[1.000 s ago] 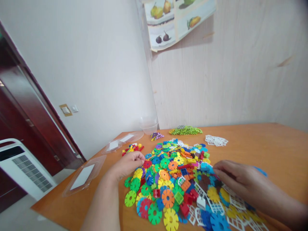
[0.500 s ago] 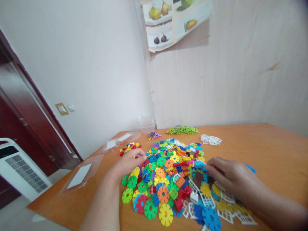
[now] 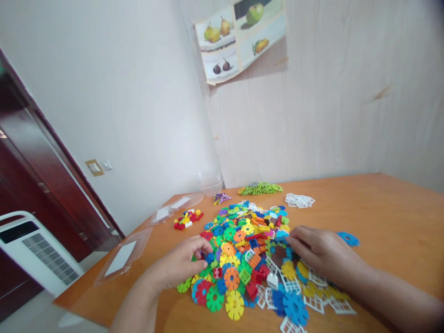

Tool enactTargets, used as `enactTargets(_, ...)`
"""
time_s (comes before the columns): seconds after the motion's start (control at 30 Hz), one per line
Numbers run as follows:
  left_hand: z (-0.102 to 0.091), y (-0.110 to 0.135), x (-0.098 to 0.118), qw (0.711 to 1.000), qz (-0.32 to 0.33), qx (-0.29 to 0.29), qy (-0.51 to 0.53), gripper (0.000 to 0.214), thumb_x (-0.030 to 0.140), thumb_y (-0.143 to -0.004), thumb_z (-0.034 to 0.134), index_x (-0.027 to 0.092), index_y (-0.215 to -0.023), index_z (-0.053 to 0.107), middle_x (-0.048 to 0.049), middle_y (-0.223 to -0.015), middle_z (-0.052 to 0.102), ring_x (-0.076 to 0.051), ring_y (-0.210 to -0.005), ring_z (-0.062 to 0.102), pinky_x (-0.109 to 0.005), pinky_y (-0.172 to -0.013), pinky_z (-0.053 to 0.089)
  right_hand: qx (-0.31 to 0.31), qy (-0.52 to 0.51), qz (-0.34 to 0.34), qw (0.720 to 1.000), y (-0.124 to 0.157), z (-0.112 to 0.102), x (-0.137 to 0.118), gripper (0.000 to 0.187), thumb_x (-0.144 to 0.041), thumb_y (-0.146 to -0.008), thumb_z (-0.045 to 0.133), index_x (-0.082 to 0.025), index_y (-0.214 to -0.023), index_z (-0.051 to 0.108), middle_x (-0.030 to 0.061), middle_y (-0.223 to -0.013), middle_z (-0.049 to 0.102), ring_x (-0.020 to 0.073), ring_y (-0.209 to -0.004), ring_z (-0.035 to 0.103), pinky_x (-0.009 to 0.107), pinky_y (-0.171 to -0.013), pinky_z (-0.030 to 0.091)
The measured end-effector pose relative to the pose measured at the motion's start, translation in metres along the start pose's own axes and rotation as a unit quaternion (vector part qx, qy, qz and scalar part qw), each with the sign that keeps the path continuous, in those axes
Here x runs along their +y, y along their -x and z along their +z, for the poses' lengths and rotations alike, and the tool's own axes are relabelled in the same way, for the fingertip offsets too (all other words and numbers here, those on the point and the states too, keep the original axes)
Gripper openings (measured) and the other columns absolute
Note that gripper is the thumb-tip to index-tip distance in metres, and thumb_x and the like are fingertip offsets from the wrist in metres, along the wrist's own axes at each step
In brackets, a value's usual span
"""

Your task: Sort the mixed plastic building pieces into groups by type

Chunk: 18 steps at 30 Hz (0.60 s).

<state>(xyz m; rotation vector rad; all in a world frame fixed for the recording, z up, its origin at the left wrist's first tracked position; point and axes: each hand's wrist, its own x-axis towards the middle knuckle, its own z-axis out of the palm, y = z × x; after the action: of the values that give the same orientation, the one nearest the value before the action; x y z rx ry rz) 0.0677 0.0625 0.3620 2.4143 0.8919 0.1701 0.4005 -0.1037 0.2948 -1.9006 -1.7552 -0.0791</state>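
Note:
A heap of mixed plastic toy pieces lies in front of me: notched discs such as a yellow disc [image 3: 235, 305], small building bricks like the lime one [image 3: 244, 276], and white lattice window pieces [image 3: 290, 285]. My left hand [image 3: 183, 261] hovers at the heap's left edge, thumb and curled fingers apart, with nothing visible held. My right hand [image 3: 317, 249] is over the right side. Its thumb and fingertips are closed together at a light-blue plastic piece [image 3: 281, 235], whose full shape I cannot make out.
Separate small piles hold red and yellow bricks [image 3: 188, 219], purple pieces [image 3: 221, 198], green pieces [image 3: 262, 188] and white lattices [image 3: 299, 200]. Clear bowls [image 3: 210, 185] stand by the wall. Transparent lids [image 3: 138, 249] lie leftward. A blue disc [image 3: 348, 238] lies right.
My left hand has moved down and towards me along the heap's left edge, uncovering the red and yellow brick pile. My right hand has barely moved. The view has shifted slightly.

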Motion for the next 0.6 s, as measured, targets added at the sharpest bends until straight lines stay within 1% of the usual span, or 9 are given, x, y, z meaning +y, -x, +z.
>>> enactTargets(0.07, 0.004, 0.001, -0.003, 1.0, 0.007, 0.013, -0.007, 0.024, 0.02, -0.074, 0.058, 0.02, -0.098, 0.064, -0.0024, -0.099, 0.061, -0.017, -0.091, 0.058, -0.028, -0.081, 0.046, -0.005, -0.002, 0.001, 1.0, -0.001, 0.001, 0.001, 0.035, -0.044, -0.099, 0.039, -0.024, -0.077, 0.057, 0.0022, -0.074, 0.066, 0.0174, -0.067, 0.062, 0.027, -0.061, 0.04)
enactTargets(0.2, 0.013, -0.003, -0.011, 0.999, 0.02, 0.042, -0.003, 0.024, 0.018, -0.074, 0.056, 0.02, -0.096, 0.064, -0.002, -0.098, 0.061, -0.017, -0.088, 0.057, -0.027, -0.079, 0.045, -0.012, -0.004, 0.001, 1.0, -0.001, 0.002, 0.004, 0.034, -0.044, -0.099, 0.039, -0.024, -0.083, 0.061, 0.0023, -0.075, 0.067, 0.0174, -0.066, 0.061, 0.027, -0.061, 0.04)
enactTargets(0.27, 0.016, -0.004, -0.013, 0.998, 0.019, 0.054, 0.011, 0.022, 0.018, -0.074, 0.056, 0.02, -0.094, 0.064, -0.0023, -0.096, 0.062, -0.017, -0.088, 0.057, -0.027, -0.078, 0.045, -0.012, -0.007, 0.0, 1.0, -0.001, 0.002, 0.005, 0.034, -0.044, -0.099, 0.039, -0.024, -0.083, 0.061, 0.0023, -0.075, 0.067, 0.0175, -0.065, 0.061, 0.028, -0.062, 0.04)
enactTargets(0.37, 0.017, -0.005, -0.013, 0.997, 0.011, 0.068, 0.042, 0.019, 0.02, -0.073, 0.059, 0.019, -0.09, 0.065, -0.0031, -0.093, 0.064, -0.019, -0.089, 0.058, -0.028, -0.079, 0.046, -0.014, -0.009, 0.003, 1.0, -0.001, 0.003, 0.006, 0.035, -0.045, -0.099, 0.04, -0.024, -0.08, 0.06, 0.0019, -0.073, 0.067, 0.0175, -0.065, 0.061, 0.027, -0.062, 0.041)
enactTargets(0.43, 0.014, -0.008, -0.015, 0.993, 0.002, 0.086, 0.08, 0.019, 0.023, -0.073, 0.062, 0.019, -0.091, 0.066, -0.0037, -0.093, 0.065, -0.019, -0.089, 0.058, -0.029, -0.08, 0.046, -0.013, -0.011, 0.003, 1.0, -0.001, 0.004, 0.007, 0.035, -0.045, -0.099, 0.039, -0.024, -0.079, 0.059, 0.0017, -0.073, 0.067, 0.0174, -0.064, 0.061, 0.027, -0.061, 0.041)
enactTargets(0.5, 0.008, -0.014, -0.022, 0.982, -0.015, 0.129, 0.134, 0.025, 0.028, -0.074, 0.063, 0.018, -0.098, 0.066, -0.0044, -0.092, 0.066, -0.019, -0.087, 0.06, -0.03, -0.079, 0.047, -0.012, -0.017, 0.0, 1.0, -0.001, 0.005, 0.008, 0.036, -0.046, -0.099, 0.039, -0.024, -0.078, 0.059, 0.0018, -0.072, 0.067, 0.0172, -0.064, 0.061, 0.027, -0.061, 0.041)
enactTargets(0.57, -0.003, -0.025, -0.036, 0.961, -0.034, 0.205, 0.185, 0.033, 0.034, -0.075, 0.064, 0.017, -0.104, 0.066, -0.0056, -0.094, 0.067, -0.02, -0.088, 0.062, -0.031, -0.08, 0.048, -0.011, -0.022, -0.001, 1.0, -0.001, 0.006, 0.008, 0.036, -0.046, -0.098, 0.04, -0.024, -0.078, 0.059, 0.0019, -0.072, 0.067, 0.0172, -0.064, 0.061, 0.027, -0.061, 0.041)
enactTargets(0.6, -0.009, -0.031, -0.046, 0.944, -0.046, 0.254, 0.203, 0.036, 0.036, -0.074, 0.065, 0.016, -0.104, 0.066, -0.0065, -0.097, 0.068, -0.021, -0.092, 0.062, -0.032, -0.083, 0.048, -0.012, -0.023, -0.001, 1.0, -0.001, 0.006, 0.007, 0.035, -0.046, -0.098, 0.04, -0.024, -0.078, 0.059, 0.0018, -0.073, 0.067, 0.0172, -0.064, 0.061, 0.027, -0.061, 0.042)
